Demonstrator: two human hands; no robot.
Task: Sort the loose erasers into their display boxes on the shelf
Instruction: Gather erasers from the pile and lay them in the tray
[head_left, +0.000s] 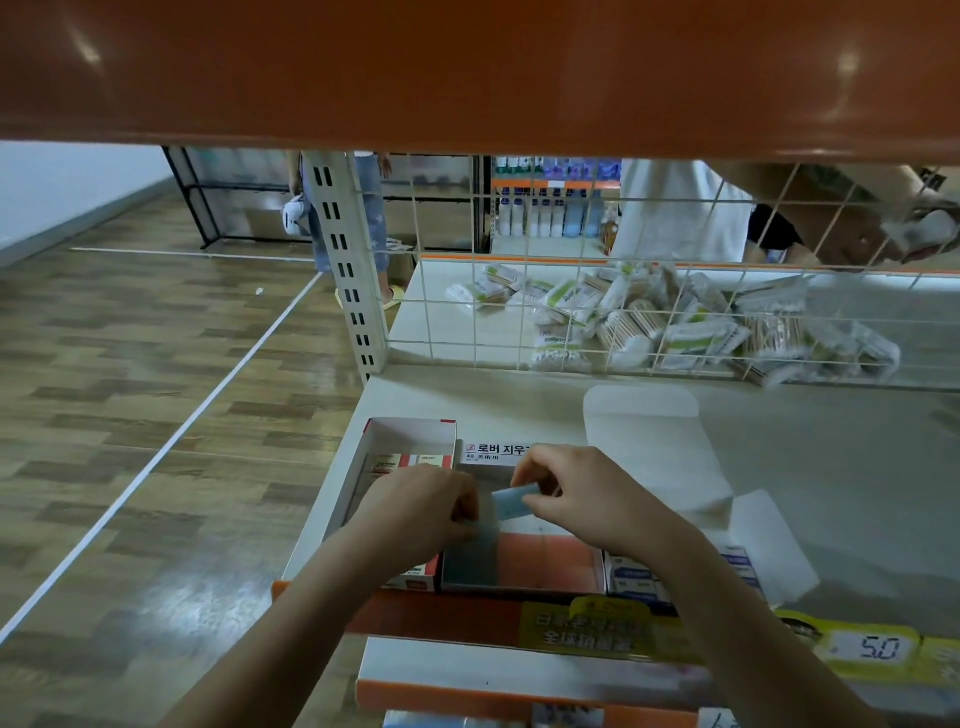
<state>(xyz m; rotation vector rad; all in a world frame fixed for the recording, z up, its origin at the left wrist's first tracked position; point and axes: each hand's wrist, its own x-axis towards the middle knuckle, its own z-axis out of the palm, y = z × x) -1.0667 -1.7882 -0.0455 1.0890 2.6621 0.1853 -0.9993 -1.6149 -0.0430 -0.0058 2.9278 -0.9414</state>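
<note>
The right hand (587, 499) pinches a blue eraser (514, 500) just above the middle box (519, 551), the left hand (415, 506) curled beside it, grasp unclear; a loose pinch could drop it into the wrong box.

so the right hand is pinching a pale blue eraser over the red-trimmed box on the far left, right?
Not quite. In the head view the right hand pinches the pale blue rectangular eraser over the middle grey cardboard display box, not the red-trimmed one on the far left.
</note>
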